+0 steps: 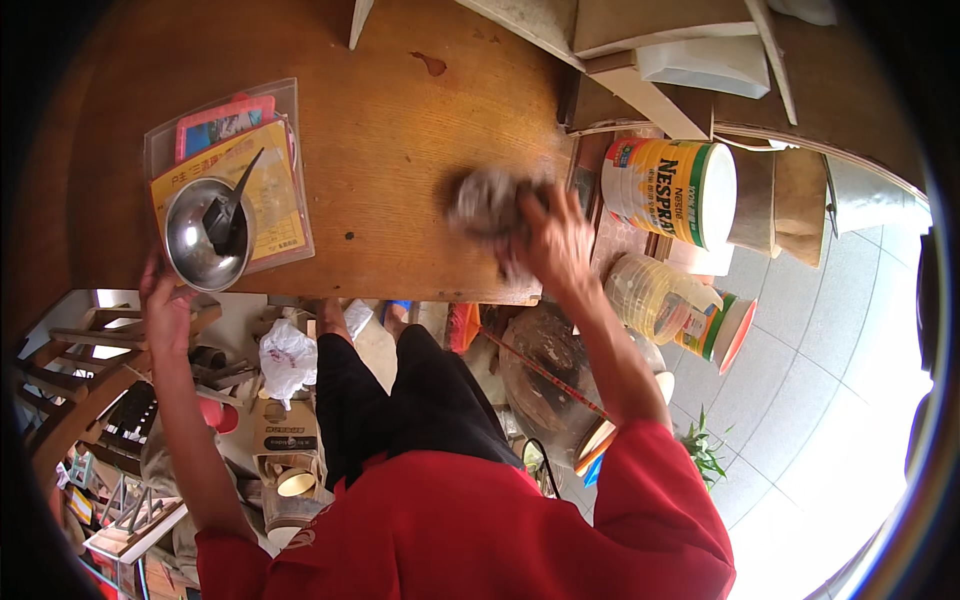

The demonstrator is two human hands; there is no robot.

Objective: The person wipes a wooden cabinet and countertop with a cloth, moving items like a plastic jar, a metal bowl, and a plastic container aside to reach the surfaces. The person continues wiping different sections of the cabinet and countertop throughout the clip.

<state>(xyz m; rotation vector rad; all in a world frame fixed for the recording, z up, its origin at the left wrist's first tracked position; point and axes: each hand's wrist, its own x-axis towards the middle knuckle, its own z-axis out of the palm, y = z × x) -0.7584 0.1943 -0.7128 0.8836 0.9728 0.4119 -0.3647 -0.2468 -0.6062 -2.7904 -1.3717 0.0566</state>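
My right hand (555,240), blurred, presses a crumpled grey cloth (487,202) against the brown wooden tabletop (375,187), close to its right end. At the table's front left, my left hand (169,307) is at the lower corner of a stack of papers in a clear plastic sleeve (301,202). Its fingers are partly hidden there, so its grip is unclear. A shiny metal bowl (184,259) sits on the stack's yellow printed sheet (274,199), beside my left fingers. Inside the bowl is a dark spoon-like utensil (244,176) with its handle pointing up and away.
Right of the table stand a large yellow Nespray tin (660,187), a cut clear plastic jug (637,292) and another tin (712,330). Wooden shelving (667,19) borders the far right. Below are a white plastic bag (289,360), a broom (465,326) and a cardboard box (281,427).
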